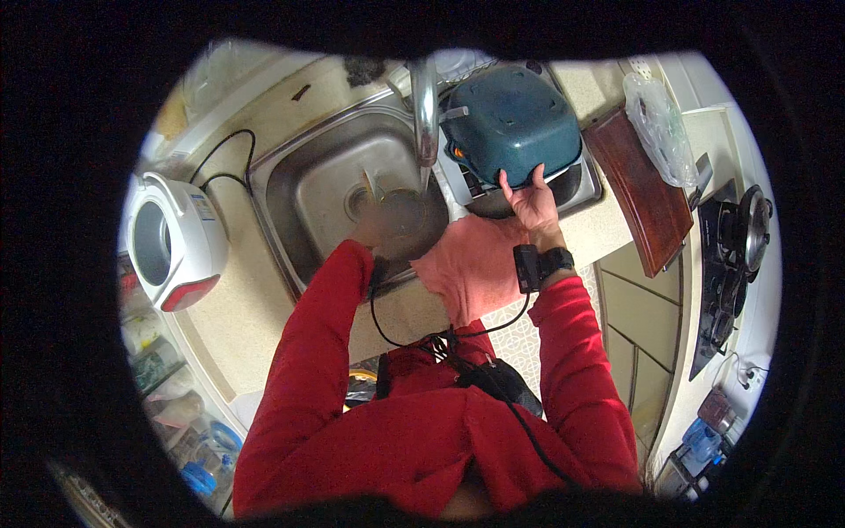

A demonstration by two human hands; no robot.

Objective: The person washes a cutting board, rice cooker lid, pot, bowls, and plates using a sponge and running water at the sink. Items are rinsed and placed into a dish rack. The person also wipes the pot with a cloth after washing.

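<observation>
My left hand is a blur low over the left basin of a steel sink; whether it holds anything cannot be made out. A round, blurred shape shows beside it near the drain. With fingers spread, my right hand touches the near edge of a dark teal plastic basin, turned bottom up over the right side of the sink. The steel faucet hangs between the two sides. A pink cloth drapes over the counter's front edge, just left of my right wrist.
A white rice cooker with its black cord stands on the left counter. To the right lie a brown wooden board and a clear plastic bag. Farther right is a black gas stove with a lidded pot. Cables hang between my wrists.
</observation>
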